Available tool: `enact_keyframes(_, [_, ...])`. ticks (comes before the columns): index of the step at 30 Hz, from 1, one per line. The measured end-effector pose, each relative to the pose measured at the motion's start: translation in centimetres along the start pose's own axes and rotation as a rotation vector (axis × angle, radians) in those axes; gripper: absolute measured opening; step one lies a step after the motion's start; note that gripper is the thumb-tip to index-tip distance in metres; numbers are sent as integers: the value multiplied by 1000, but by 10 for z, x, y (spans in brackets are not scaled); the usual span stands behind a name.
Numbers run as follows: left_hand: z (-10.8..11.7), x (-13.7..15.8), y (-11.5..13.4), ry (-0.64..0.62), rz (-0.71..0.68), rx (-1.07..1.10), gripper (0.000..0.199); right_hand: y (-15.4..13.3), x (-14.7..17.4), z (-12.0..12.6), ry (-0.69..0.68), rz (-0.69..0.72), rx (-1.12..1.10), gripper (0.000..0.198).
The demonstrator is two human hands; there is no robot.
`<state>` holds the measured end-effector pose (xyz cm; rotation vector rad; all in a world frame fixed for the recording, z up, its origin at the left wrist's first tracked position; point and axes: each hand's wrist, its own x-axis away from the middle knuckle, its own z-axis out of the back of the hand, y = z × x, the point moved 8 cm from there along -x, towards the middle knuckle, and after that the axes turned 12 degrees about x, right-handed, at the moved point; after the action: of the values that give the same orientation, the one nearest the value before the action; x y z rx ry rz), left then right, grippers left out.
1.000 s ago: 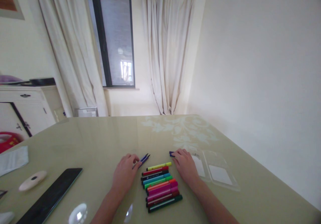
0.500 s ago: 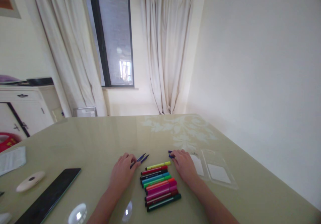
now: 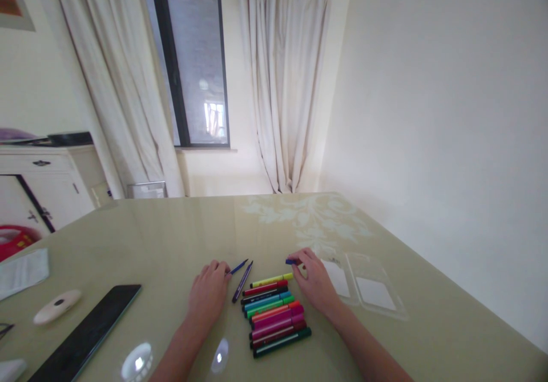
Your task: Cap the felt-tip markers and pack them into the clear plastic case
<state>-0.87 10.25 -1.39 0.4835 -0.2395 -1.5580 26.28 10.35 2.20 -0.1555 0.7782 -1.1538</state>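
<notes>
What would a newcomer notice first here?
Probably the row of bright, multicoloured plastic markers on the glossy pale-green table, between the person's forearms. Beyond it, a slim uncapped purple marker lies beside the left hand, which holds a slim uncapped blue marker. The right hand pinches what looks like a small blue cap.

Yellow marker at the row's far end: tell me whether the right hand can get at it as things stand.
Probably yes: the right hand is close to the right end of the yellow marker, with nothing visible between them, though the blue cap it holds may hinder a grasp.
</notes>
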Motion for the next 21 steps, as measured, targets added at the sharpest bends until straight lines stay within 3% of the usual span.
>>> enact_keyframes(4, [2,0,19,49,-92,272,22,-9,-2,9,64,45,-130,22])
enact_keyframes(9, [0,10,55,0,-247,685,21,-17,-2,18,101,79,-245,18])
enact_keyframes(21, [4,13,58,48,-256,712,20,-26,-1,18,50,87,-350,16])
